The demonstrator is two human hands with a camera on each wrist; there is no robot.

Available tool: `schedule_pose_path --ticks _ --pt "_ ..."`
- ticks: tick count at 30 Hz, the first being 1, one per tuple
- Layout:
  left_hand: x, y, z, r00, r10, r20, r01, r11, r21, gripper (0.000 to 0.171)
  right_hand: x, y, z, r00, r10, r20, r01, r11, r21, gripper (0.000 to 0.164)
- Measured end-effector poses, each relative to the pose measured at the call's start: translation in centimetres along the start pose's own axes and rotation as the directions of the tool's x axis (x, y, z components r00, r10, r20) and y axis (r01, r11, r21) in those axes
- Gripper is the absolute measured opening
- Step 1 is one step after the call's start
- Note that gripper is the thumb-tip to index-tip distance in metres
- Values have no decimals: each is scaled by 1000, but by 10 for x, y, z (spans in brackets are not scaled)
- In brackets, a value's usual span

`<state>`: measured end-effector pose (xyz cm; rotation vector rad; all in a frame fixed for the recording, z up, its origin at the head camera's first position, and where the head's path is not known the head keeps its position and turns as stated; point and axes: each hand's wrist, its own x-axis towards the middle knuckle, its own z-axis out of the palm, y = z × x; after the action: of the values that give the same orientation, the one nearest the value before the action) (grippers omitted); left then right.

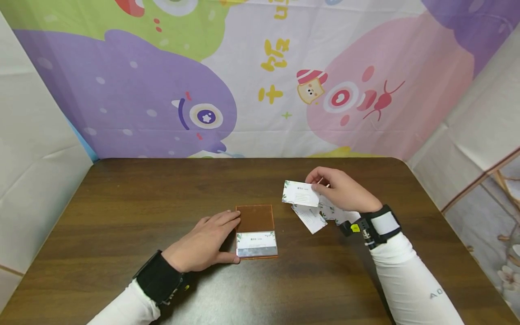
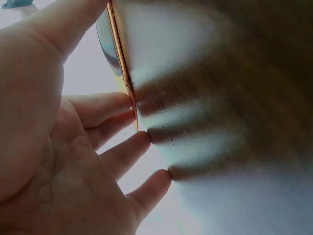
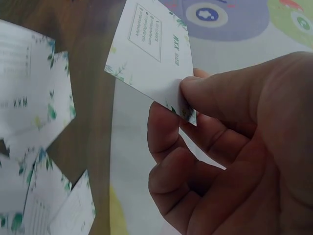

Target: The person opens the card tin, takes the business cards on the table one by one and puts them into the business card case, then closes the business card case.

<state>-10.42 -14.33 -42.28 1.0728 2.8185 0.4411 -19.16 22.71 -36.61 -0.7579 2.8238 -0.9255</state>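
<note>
A brown card holder lies unfolded flat on the table, a white business card tucked into its lower pocket. Along the holder's left edge rests my left hand, fingers extended and thumb at the lower corner. In the left wrist view the fingertips touch the holder's thin edge and the table. My right hand pinches another business card, printed with green leaves, by one corner between thumb and fingers. It is raised over several scattered cards, partly hidden by the hand and wrist.
The dark wooden table ends at a cartoon-printed cloth behind it. Pale fabric walls stand at both sides. In the right wrist view, loose cards overlap one another on the table.
</note>
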Motion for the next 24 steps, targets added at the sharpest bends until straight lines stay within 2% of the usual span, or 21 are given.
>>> schedule_pose_path --ticks 14,24 --pt "0 0 0 1000 2 4 -2 1000 8 94 12 -23 26 996 -70 48 69 998 13 11" --pt "0 0 0 1000 0 1 0 1000 5 94 18 -37 44 984 -140 110 137 990 29 10"
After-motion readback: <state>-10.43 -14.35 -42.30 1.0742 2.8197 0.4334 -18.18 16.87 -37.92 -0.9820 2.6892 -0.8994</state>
